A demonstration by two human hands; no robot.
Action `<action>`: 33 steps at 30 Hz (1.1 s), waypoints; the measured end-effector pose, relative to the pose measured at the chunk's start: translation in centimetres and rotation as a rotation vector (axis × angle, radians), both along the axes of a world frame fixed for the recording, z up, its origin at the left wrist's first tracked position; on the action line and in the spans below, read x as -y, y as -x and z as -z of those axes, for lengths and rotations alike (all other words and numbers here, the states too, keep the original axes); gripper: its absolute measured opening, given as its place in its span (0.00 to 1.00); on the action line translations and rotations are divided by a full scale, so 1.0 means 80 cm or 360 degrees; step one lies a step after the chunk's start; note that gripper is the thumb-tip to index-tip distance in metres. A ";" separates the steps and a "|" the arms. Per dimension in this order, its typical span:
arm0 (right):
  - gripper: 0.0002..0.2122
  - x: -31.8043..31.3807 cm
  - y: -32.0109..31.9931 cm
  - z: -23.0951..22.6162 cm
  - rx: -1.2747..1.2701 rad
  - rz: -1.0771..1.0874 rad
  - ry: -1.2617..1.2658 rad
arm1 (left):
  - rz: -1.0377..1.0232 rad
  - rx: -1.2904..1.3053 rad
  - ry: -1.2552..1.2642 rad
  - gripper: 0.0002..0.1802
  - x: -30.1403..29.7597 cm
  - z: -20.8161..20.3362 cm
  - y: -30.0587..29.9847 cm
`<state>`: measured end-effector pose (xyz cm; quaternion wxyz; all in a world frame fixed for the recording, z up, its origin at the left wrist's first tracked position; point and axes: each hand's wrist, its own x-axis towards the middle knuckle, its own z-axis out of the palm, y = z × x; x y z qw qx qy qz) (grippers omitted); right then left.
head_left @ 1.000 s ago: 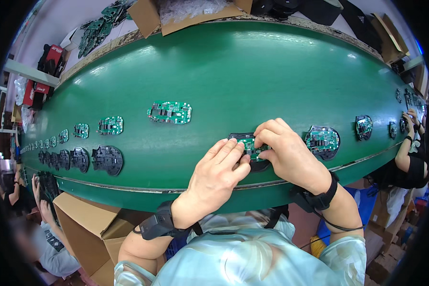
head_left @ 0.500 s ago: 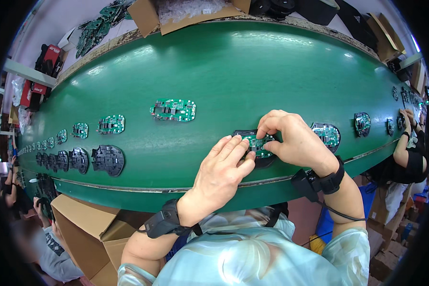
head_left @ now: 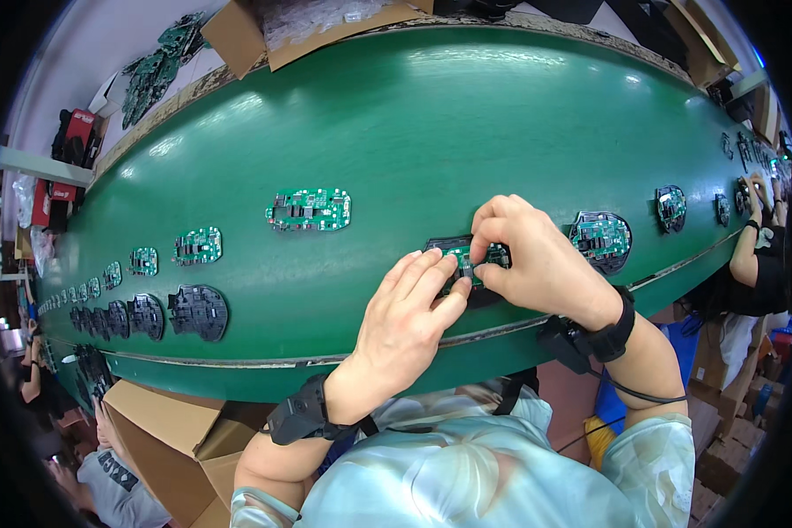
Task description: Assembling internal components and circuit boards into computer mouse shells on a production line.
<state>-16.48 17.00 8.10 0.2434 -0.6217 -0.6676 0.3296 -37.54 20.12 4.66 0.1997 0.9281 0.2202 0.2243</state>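
Note:
A green circuit board (head_left: pixel 498 256) sits in a black plastic shell (head_left: pixel 449 242) between my hands, partly covered by them. My left hand (head_left: pixel 405 321) holds the shell's left side, its fingers stretched over the edge and its thumb at the board. From the right, my right hand (head_left: pixel 532 260) bends its fingers and thumb into a pinch on the board; whether a small part is between the tips is hidden. Just right of that hand lies another board in a shell (head_left: pixel 601 241). A loose circuit board (head_left: pixel 309 210) lies to the upper left.
Leftward on the green table (head_left: pixel 396 123) run a row of loose boards (head_left: pixel 198 246) and a row of black shells (head_left: pixel 198 313). More assemblies (head_left: pixel 671 209) lie right, near a co-worker's arm (head_left: pixel 744 255). Cardboard boxes stand at the far edge (head_left: pixel 326 31) and lower left (head_left: pixel 163 422).
My right thumb and fingertips have shifted a little left across the board, uncovering its right end. The left hand keeps its hold. The whole view has tilted slightly.

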 end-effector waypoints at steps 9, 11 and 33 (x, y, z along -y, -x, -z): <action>0.06 0.014 0.003 0.006 0.0518 -0.0456 -0.0718 | 0.0006 0.0011 -0.0002 0.19 -0.004 -0.006 -0.003; 0.06 0.016 -0.002 0.009 0.0524 -0.0468 -0.0749 | 0.0008 0.0035 0.0027 0.19 -0.005 -0.007 -0.006; 0.04 0.004 -0.007 0.019 -0.0062 -0.0135 -0.0512 | 0.0019 -0.0090 -0.0094 0.18 -0.007 -0.012 -0.015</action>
